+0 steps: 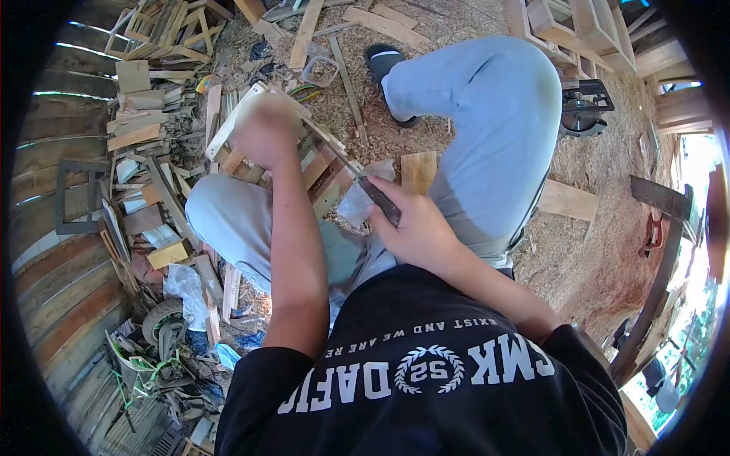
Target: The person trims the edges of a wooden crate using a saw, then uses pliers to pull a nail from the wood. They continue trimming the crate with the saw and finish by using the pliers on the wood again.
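My right hand (417,226) is closed round the dark handle of a hand tool (383,202) with a thin metal shaft, either a screwdriver or a chisel. Its shaft points up and left to the corner of a small wooden frame (310,115), which lies between my legs. Over the frame's upper left part is my left hand (266,131); blur covers its fingers, so its grip cannot be made out. A clear plastic bag (354,204) lies just beyond the tool handle.
Wood offcuts (137,125) are heaped along the slatted wall at left. A circular saw (584,106) sits right of my knee, below stacked wooden frames (578,30). Loose boards (417,172) and shavings cover the floor. A clear container (320,71) lies past the frame.
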{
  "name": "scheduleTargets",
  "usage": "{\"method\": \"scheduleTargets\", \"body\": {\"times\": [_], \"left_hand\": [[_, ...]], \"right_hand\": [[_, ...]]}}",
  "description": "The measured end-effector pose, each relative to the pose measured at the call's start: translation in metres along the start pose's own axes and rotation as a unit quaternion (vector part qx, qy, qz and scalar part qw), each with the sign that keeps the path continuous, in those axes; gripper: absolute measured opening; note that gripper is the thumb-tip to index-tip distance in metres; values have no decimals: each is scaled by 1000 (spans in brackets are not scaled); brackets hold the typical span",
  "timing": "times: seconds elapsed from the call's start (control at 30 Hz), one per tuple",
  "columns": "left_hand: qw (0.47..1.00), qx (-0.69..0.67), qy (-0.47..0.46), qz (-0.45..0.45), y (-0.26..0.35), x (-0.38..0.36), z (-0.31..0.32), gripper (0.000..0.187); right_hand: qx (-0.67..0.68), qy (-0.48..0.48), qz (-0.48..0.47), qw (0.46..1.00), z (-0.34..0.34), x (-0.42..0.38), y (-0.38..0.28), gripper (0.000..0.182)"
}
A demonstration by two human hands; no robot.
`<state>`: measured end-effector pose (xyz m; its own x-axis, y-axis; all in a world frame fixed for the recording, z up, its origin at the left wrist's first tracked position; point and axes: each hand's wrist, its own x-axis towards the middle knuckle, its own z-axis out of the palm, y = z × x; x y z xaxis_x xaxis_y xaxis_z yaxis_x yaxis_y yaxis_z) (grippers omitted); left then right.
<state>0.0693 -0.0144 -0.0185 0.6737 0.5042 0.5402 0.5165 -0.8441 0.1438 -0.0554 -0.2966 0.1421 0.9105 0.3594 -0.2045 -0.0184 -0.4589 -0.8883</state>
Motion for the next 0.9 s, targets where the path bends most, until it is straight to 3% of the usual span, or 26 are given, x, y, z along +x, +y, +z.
{"method": "scheduleTargets", "body": {"times": [0.13, 0.23, 0.3, 0.47, 0.57, 0.67, 0.77, 0.9], "left_hand": [[1000, -4, 14, 21, 6, -2, -7, 25], [999, 0, 24, 25, 9, 2, -3, 24], [999, 6, 35, 25, 8, 4, -2, 24], [999, 12, 28, 25, 9, 6, 1, 25], [999, 29, 9, 25, 12, 7, -1, 25], [1000, 20, 3, 11, 10, 6, 1, 27], [1000, 17, 6, 7, 15, 2, -7, 28], [1000, 10, -3, 12, 12, 4, -2, 29]], "right_hand": [[18, 17, -17, 1000, -2, -9, -2, 49], [36, -12, 32, 999, 12, 9, 1, 48], [65, 33, -23, 997, 25, 32, 16, 47], [17, 21, -2, 1000, 12, 0, 2, 47], [48, 52, -45, 996, 8, -7, 12, 49], [26, -18, 57, 998, 6, 20, -6, 49], [43, 29, -24, 998, 10, 6, 8, 49], [12, 4, 3, 1000, 13, 6, 0, 51]]}}
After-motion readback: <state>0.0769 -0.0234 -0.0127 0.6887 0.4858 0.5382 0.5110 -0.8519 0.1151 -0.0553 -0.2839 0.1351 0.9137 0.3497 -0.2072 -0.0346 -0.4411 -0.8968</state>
